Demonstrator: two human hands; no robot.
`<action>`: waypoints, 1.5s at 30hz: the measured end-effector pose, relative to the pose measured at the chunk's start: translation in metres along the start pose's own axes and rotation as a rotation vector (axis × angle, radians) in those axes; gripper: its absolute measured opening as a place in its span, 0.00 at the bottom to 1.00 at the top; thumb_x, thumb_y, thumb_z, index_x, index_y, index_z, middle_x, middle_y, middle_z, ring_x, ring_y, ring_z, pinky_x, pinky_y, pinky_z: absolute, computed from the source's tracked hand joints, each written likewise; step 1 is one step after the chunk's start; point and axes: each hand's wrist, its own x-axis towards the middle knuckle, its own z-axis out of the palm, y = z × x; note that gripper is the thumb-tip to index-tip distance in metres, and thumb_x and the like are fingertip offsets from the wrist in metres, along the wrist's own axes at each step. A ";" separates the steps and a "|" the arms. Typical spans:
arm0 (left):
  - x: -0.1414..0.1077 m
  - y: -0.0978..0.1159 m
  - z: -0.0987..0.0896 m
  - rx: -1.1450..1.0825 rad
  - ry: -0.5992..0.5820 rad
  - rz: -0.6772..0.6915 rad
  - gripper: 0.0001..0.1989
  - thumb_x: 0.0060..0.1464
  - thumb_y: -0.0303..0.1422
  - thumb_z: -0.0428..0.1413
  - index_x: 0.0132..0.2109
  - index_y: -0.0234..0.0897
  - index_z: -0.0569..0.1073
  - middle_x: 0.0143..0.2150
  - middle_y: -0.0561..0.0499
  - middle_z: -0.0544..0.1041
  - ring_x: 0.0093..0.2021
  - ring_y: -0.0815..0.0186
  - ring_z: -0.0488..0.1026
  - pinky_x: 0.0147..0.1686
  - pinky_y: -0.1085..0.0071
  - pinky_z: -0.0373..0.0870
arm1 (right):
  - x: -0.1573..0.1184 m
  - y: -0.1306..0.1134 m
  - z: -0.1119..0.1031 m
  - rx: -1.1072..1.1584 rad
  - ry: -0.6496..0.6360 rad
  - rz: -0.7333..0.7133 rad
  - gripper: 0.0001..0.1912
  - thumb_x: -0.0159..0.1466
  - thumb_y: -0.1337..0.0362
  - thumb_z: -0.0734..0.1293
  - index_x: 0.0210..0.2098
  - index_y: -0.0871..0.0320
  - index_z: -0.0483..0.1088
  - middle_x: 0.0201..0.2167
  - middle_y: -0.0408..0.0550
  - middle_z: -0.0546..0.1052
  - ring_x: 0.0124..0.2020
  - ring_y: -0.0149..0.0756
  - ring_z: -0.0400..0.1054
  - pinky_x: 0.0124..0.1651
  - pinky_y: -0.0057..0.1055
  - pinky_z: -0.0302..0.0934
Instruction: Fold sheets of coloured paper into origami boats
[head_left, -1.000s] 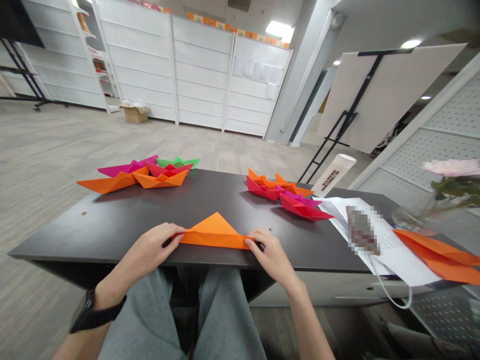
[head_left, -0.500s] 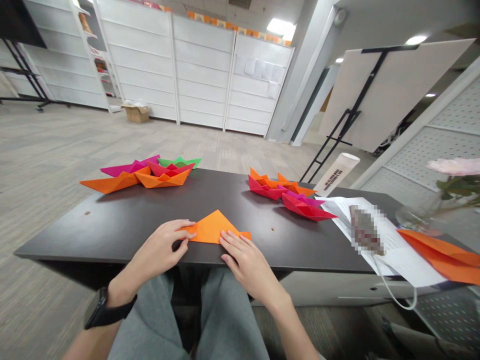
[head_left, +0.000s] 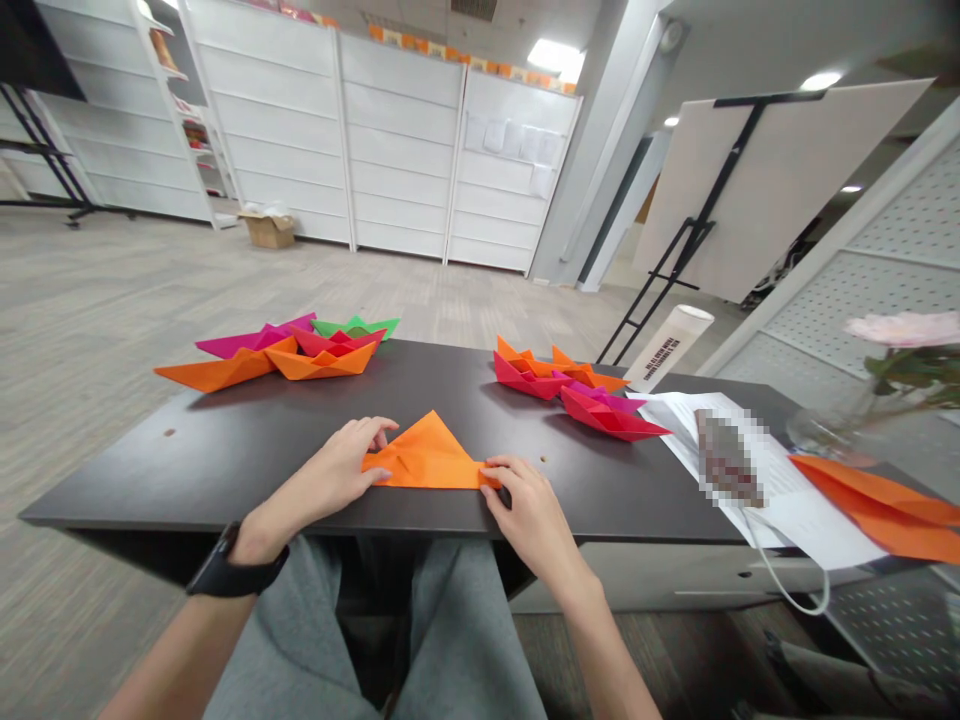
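A sheet of orange paper [head_left: 431,455], folded into a hat shape with a peak and a flat lower band, lies on the dark tabletop before me. My left hand [head_left: 349,460], with a black band on its wrist, has the paper's left end between thumb and fingers. At the opposite end, my right hand [head_left: 529,500] pinches the band's corner with thumb and fingertips. The peak points away from me, and a slight crease shows on the left part of the paper.
Folded paper boats stand in two groups: an orange boat [head_left: 326,358] among others at back left, a red boat [head_left: 611,412] among others at right. Further right are white sheets [head_left: 817,535], a white cylinder [head_left: 667,350], orange paper [head_left: 885,505] and a flower [head_left: 907,330].
My right hand has slid from the paper's middle to its right end, where it now pinches. My left fingers have lifted and curled round the left end.
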 end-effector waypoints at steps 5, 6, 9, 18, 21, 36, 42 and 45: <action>0.039 -0.001 -0.028 -0.001 -0.273 0.083 0.09 0.50 0.34 0.57 0.39 0.40 0.77 0.36 0.50 0.79 0.36 0.59 0.76 0.39 0.67 0.70 | 0.045 0.014 0.001 0.102 -0.054 0.017 0.17 0.61 0.69 0.69 0.50 0.55 0.71 0.45 0.49 0.74 0.46 0.41 0.71 0.52 0.41 0.65; 0.048 -0.002 -0.033 -0.010 -0.304 0.117 0.09 0.50 0.33 0.56 0.39 0.41 0.78 0.38 0.50 0.81 0.38 0.58 0.76 0.41 0.67 0.70 | 0.058 0.017 0.001 0.141 -0.080 0.011 0.17 0.61 0.68 0.69 0.50 0.55 0.71 0.44 0.49 0.74 0.45 0.40 0.71 0.51 0.40 0.65; 0.071 -0.008 -0.043 -0.030 -0.365 0.176 0.11 0.49 0.32 0.55 0.40 0.40 0.78 0.40 0.50 0.82 0.40 0.58 0.77 0.43 0.67 0.69 | 0.100 0.026 -0.001 0.232 -0.252 -0.104 0.07 0.59 0.69 0.70 0.38 0.58 0.74 0.37 0.45 0.74 0.37 0.35 0.70 0.45 0.35 0.65; 0.078 -0.040 -0.034 -0.011 -0.340 0.245 0.14 0.53 0.31 0.53 0.46 0.41 0.78 0.45 0.49 0.81 0.45 0.57 0.77 0.48 0.66 0.68 | 0.132 0.052 -0.011 0.454 -0.418 -0.188 0.14 0.69 0.58 0.61 0.39 0.57 0.76 0.38 0.45 0.77 0.39 0.34 0.72 0.42 0.31 0.65; 0.077 -0.043 -0.035 0.005 -0.343 0.227 0.12 0.53 0.32 0.54 0.44 0.42 0.78 0.44 0.49 0.80 0.45 0.56 0.76 0.50 0.65 0.68 | 0.128 0.058 -0.012 0.406 -0.447 -0.175 0.11 0.62 0.61 0.69 0.44 0.56 0.75 0.41 0.46 0.76 0.41 0.35 0.71 0.41 0.30 0.64; 0.095 0.048 -0.021 0.666 -0.025 0.829 0.11 0.60 0.30 0.57 0.50 0.37 0.73 0.45 0.47 0.78 0.52 0.57 0.73 0.69 0.51 0.47 | 0.123 0.049 0.001 0.357 -0.301 -0.272 0.07 0.58 0.73 0.67 0.26 0.57 0.66 0.48 0.49 0.74 0.45 0.37 0.71 0.52 0.38 0.63; 0.107 0.043 -0.002 0.746 -0.044 0.879 0.08 0.61 0.21 0.51 0.38 0.36 0.72 0.31 0.52 0.74 0.34 0.63 0.73 0.60 0.57 0.61 | 0.123 0.050 0.016 0.746 -0.196 -0.077 0.16 0.53 0.70 0.72 0.39 0.54 0.67 0.47 0.47 0.70 0.42 0.35 0.70 0.43 0.33 0.67; 0.103 0.033 0.000 0.742 -0.019 0.824 0.07 0.62 0.22 0.50 0.40 0.36 0.72 0.33 0.50 0.75 0.34 0.62 0.72 0.55 0.59 0.63 | 0.122 0.051 0.023 0.886 -0.256 0.079 0.24 0.52 0.66 0.74 0.47 0.54 0.67 0.45 0.47 0.73 0.39 0.34 0.72 0.42 0.34 0.68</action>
